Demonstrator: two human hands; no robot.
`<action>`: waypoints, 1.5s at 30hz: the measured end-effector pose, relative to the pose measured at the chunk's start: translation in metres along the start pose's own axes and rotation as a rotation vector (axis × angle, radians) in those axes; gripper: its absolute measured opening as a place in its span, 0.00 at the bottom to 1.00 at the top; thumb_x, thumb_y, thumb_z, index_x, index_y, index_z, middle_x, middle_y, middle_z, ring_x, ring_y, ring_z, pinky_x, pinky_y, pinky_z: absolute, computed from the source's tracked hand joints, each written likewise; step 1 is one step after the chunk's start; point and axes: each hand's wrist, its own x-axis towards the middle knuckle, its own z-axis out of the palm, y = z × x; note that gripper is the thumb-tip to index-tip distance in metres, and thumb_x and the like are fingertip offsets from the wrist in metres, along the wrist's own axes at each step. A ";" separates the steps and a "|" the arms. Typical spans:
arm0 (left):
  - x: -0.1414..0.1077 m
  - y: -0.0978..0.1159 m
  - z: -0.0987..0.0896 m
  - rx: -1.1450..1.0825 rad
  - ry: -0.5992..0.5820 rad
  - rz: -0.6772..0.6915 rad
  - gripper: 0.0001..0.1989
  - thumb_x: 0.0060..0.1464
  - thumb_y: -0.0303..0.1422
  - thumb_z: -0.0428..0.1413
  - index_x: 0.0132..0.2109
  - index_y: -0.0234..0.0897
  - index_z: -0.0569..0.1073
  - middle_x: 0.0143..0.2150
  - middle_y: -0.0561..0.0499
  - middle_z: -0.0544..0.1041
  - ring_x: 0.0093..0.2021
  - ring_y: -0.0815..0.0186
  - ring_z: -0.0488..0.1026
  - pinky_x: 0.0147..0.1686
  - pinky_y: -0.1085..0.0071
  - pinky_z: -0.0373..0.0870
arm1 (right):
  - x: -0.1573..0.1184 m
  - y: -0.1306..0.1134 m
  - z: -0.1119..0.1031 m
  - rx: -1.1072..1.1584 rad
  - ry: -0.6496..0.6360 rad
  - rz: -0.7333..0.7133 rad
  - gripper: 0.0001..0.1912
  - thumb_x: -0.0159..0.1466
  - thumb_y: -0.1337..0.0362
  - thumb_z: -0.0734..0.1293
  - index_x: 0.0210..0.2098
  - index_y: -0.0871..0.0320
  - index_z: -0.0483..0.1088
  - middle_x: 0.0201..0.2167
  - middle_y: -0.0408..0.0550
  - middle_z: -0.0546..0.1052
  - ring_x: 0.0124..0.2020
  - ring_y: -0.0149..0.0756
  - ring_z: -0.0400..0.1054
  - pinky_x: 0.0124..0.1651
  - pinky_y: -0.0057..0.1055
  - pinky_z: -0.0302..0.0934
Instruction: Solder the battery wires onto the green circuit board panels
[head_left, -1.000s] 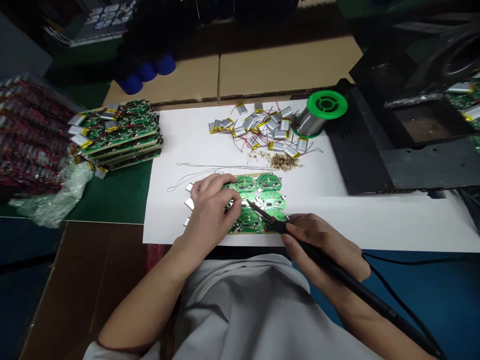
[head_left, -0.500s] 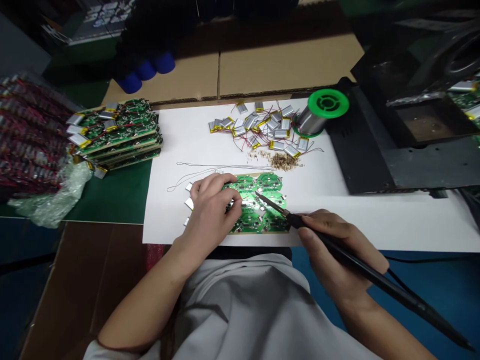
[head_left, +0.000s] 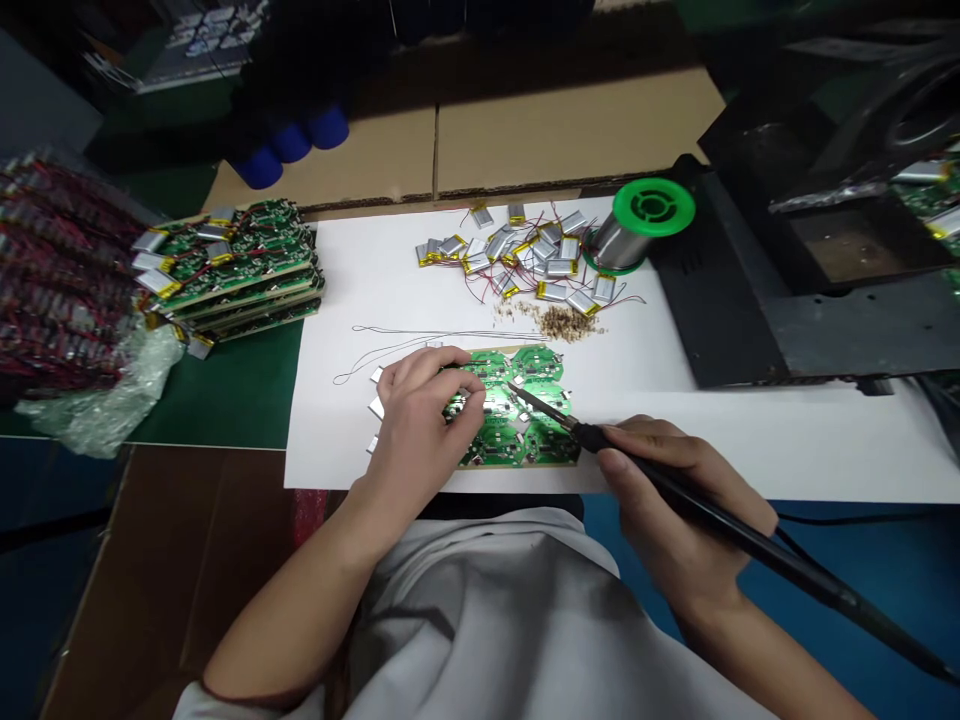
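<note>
Left hand [head_left: 420, 420]: resting on a green circuit board panel [head_left: 536, 364], fingers curving over it, any pinch impossible to tell. Right hand [head_left: 675, 500]: clamping a soldering iron [head_left: 720, 525], tip pointing over the panel. Panel: lying on white paper [head_left: 360, 280], below loose batteries [head_left: 517, 255] and a solder spool [head_left: 645, 225].

Head-worn view angled down at the hands [head_left: 416, 440] [head_left: 679, 510]

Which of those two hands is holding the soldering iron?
The right hand grips the black soldering iron; the left hand rests on the green circuit boards instead.
</note>
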 end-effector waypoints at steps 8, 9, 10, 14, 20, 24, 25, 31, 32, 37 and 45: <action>0.000 -0.002 -0.001 0.025 0.063 0.126 0.07 0.67 0.24 0.57 0.43 0.41 0.74 0.40 0.55 0.82 0.44 0.62 0.78 0.58 0.55 0.60 | 0.001 0.000 0.001 0.009 0.001 0.013 0.18 0.63 0.75 0.74 0.47 0.47 0.82 0.37 0.43 0.82 0.39 0.38 0.76 0.39 0.36 0.69; 0.000 -0.003 -0.001 0.027 0.054 0.122 0.07 0.67 0.24 0.57 0.43 0.41 0.75 0.40 0.56 0.82 0.43 0.63 0.78 0.58 0.55 0.59 | 0.001 0.000 0.001 0.010 -0.001 0.017 0.18 0.63 0.75 0.74 0.47 0.47 0.82 0.37 0.43 0.82 0.39 0.37 0.76 0.39 0.36 0.69; 0.000 -0.003 0.000 0.026 0.046 0.120 0.07 0.67 0.24 0.58 0.44 0.42 0.75 0.41 0.56 0.83 0.42 0.63 0.78 0.58 0.56 0.59 | 0.001 -0.001 0.001 0.010 -0.003 0.021 0.18 0.63 0.76 0.74 0.47 0.47 0.82 0.37 0.43 0.82 0.39 0.37 0.76 0.39 0.35 0.69; 0.000 -0.005 0.000 0.015 0.038 0.129 0.05 0.68 0.26 0.59 0.44 0.42 0.76 0.41 0.56 0.83 0.41 0.64 0.78 0.56 0.57 0.61 | 0.002 -0.002 0.001 0.004 -0.007 0.018 0.18 0.63 0.76 0.74 0.47 0.47 0.82 0.37 0.43 0.82 0.40 0.37 0.77 0.40 0.35 0.70; 0.003 -0.006 0.000 -0.018 0.071 0.098 0.06 0.66 0.26 0.62 0.42 0.42 0.76 0.38 0.59 0.83 0.39 0.65 0.77 0.56 0.59 0.61 | 0.003 -0.005 0.002 -0.017 -0.005 0.018 0.18 0.64 0.75 0.74 0.47 0.47 0.82 0.37 0.42 0.82 0.39 0.36 0.77 0.40 0.34 0.70; 0.002 -0.005 -0.002 0.020 0.014 0.113 0.07 0.67 0.25 0.59 0.39 0.41 0.75 0.36 0.58 0.80 0.40 0.65 0.75 0.55 0.59 0.60 | 0.004 -0.005 0.002 -0.010 -0.008 0.025 0.19 0.64 0.75 0.74 0.48 0.46 0.82 0.37 0.42 0.82 0.39 0.35 0.77 0.40 0.33 0.71; 0.002 -0.005 -0.002 0.038 -0.011 0.119 0.07 0.67 0.24 0.59 0.39 0.41 0.75 0.36 0.58 0.79 0.41 0.65 0.75 0.56 0.59 0.59 | 0.004 -0.006 0.002 -0.011 -0.011 0.027 0.19 0.64 0.75 0.74 0.48 0.46 0.82 0.37 0.42 0.82 0.39 0.35 0.77 0.40 0.33 0.71; 0.002 -0.007 -0.001 0.156 -0.093 0.168 0.09 0.66 0.22 0.56 0.37 0.39 0.74 0.38 0.54 0.75 0.44 0.63 0.72 0.57 0.59 0.57 | 0.005 -0.009 0.002 -0.075 -0.063 0.068 0.17 0.63 0.73 0.75 0.46 0.44 0.82 0.37 0.41 0.83 0.39 0.35 0.79 0.39 0.31 0.73; 0.002 -0.007 -0.001 0.164 -0.096 0.170 0.09 0.66 0.22 0.56 0.37 0.39 0.73 0.38 0.54 0.75 0.44 0.63 0.71 0.56 0.59 0.56 | 0.005 -0.009 0.002 -0.087 -0.070 0.074 0.17 0.63 0.73 0.75 0.46 0.44 0.82 0.37 0.41 0.83 0.38 0.34 0.79 0.38 0.30 0.73; 0.003 -0.008 -0.001 0.175 -0.117 0.177 0.09 0.66 0.21 0.56 0.38 0.39 0.74 0.39 0.53 0.74 0.44 0.62 0.70 0.55 0.60 0.57 | 0.005 -0.009 0.002 -0.126 -0.072 0.086 0.15 0.64 0.71 0.76 0.46 0.45 0.82 0.37 0.41 0.83 0.37 0.35 0.80 0.37 0.30 0.73; 0.005 -0.008 -0.004 0.162 -0.163 0.164 0.10 0.67 0.23 0.55 0.37 0.39 0.75 0.40 0.52 0.75 0.46 0.60 0.71 0.53 0.59 0.58 | 0.006 -0.008 0.003 -0.094 -0.084 0.079 0.14 0.64 0.70 0.76 0.45 0.45 0.82 0.35 0.42 0.83 0.35 0.37 0.79 0.34 0.33 0.74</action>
